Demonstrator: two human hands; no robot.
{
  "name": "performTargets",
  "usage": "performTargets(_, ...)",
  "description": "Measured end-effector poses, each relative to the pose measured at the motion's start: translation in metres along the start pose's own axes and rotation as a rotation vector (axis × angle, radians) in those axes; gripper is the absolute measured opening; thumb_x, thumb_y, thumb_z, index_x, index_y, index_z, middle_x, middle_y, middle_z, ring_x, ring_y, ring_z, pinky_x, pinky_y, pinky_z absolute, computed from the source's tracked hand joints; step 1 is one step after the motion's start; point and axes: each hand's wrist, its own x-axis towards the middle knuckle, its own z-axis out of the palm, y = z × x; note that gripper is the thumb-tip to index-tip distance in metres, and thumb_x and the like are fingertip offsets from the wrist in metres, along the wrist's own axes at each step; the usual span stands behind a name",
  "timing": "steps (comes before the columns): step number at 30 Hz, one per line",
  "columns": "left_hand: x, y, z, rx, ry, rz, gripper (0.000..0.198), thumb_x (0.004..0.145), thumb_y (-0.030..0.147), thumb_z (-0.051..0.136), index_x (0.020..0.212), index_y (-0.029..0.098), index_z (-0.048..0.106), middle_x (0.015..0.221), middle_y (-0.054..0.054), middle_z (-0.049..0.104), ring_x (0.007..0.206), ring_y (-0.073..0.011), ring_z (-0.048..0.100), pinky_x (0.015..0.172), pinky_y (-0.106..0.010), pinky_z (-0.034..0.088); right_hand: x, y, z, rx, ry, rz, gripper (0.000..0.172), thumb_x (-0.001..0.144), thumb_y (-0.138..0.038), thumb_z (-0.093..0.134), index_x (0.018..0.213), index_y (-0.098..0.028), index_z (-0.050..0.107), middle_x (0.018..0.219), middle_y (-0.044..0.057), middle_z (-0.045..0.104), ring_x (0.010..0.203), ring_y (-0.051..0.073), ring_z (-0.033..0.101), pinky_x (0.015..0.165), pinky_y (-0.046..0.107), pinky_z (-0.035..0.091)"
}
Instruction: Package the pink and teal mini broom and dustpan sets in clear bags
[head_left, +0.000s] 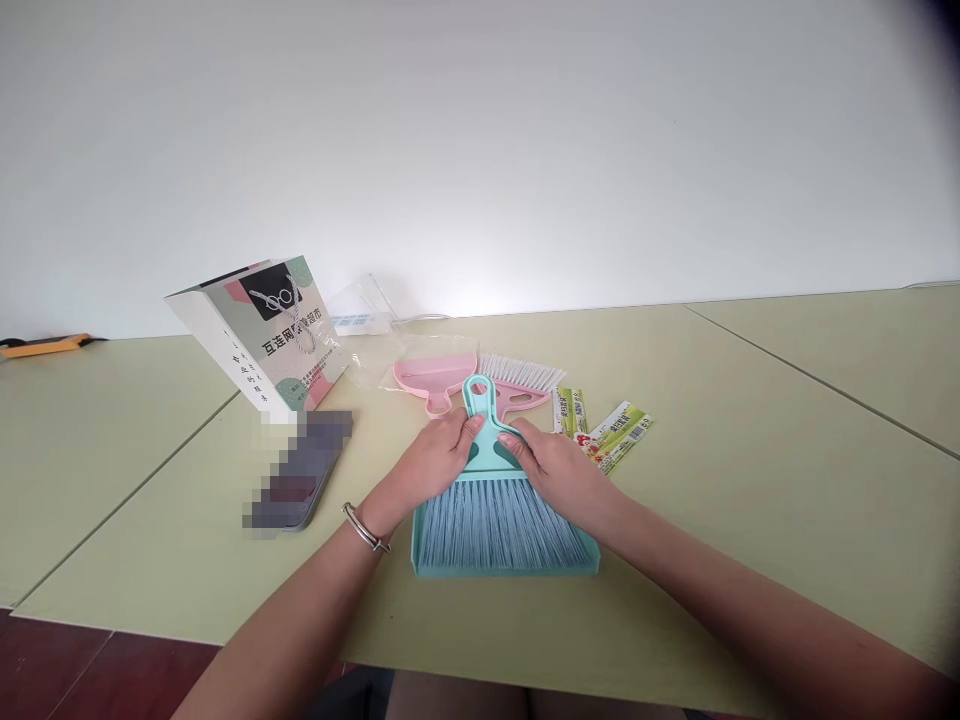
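Note:
A teal hand brush (495,525) lies over a matching teal dustpan (506,572), bristles toward me and the handle pointing away. My left hand (439,450) is closed on the left side of the handle, its thumb on top. From the right, my right hand (559,460) grips the same brush near the handle's base, thumb pressed on it. Both hands may also hold the dustpan beneath, but their undersides are hidden. Just beyond the handle rest a pink dustpan (437,373) and a pink brush (521,385) with white bristles.
Two green-and-white label cards (621,432) lie right of my right hand. At the left stand a printed paper bag (277,335) and a phone (319,470), partly blurred out. Clear plastic wrapping (371,355) sits behind, near the white wall (480,150). An orange-and-black item (49,345) is at far left.

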Motion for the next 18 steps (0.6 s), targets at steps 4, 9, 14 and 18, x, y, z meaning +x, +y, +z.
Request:
performTargets(4, 0.0008, -0.0024, 0.0002, -0.011, -0.009, 0.016, 0.035, 0.092, 0.046, 0.031, 0.069, 0.022, 0.044, 0.060, 0.001, 0.045, 0.057, -0.0160, 0.042, 0.062, -0.030, 0.032, -0.0006, -0.0030, -0.0020, -0.027, -0.022, 0.000, 0.036, 0.095, -0.034, 0.027, 0.107, -0.017, 0.056, 0.054, 0.000, 0.052, 0.052, 0.018, 0.052, 0.051, 0.025, 0.029)
performTargets(9, 0.0007, -0.0018, 0.0026, 0.003, 0.013, 0.004, 0.035, 0.091, 0.047, 0.032, 0.070, 0.022, 0.045, 0.057, 0.002, 0.043, 0.054, -0.0154, 0.041, 0.058, -0.029, 0.031, -0.0004, -0.0023, -0.0046, -0.012, -0.027, 0.015, 0.034, 0.094, -0.036, 0.030, 0.106, -0.019, 0.057, 0.053, -0.001, 0.051, 0.051, 0.018, 0.052, 0.050, 0.024, 0.029)
performTargets(14, 0.0002, 0.0002, 0.0027, 0.042, 0.016, -0.007, 0.034, 0.091, 0.046, 0.032, 0.070, 0.022, 0.043, 0.056, 0.003, 0.041, 0.053, -0.0146, 0.040, 0.056, -0.028, 0.028, -0.0003, -0.0015, -0.0040, -0.015, -0.043, 0.035, 0.036, 0.094, -0.038, 0.029, 0.107, -0.019, 0.057, 0.055, -0.001, 0.053, 0.053, 0.019, 0.053, 0.051, 0.025, 0.030)
performTargets(18, 0.0004, -0.0041, 0.0014, 0.007, -0.016, 0.032, 0.035, 0.091, 0.047, 0.032, 0.070, 0.021, 0.043, 0.058, 0.003, 0.041, 0.053, -0.0135, 0.039, 0.055, -0.028, 0.029, -0.0013, -0.0029, -0.0025, -0.005, -0.042, 0.029, 0.034, 0.094, -0.035, 0.029, 0.106, -0.018, 0.056, 0.056, 0.000, 0.053, 0.056, 0.020, 0.054, 0.053, 0.026, 0.031)
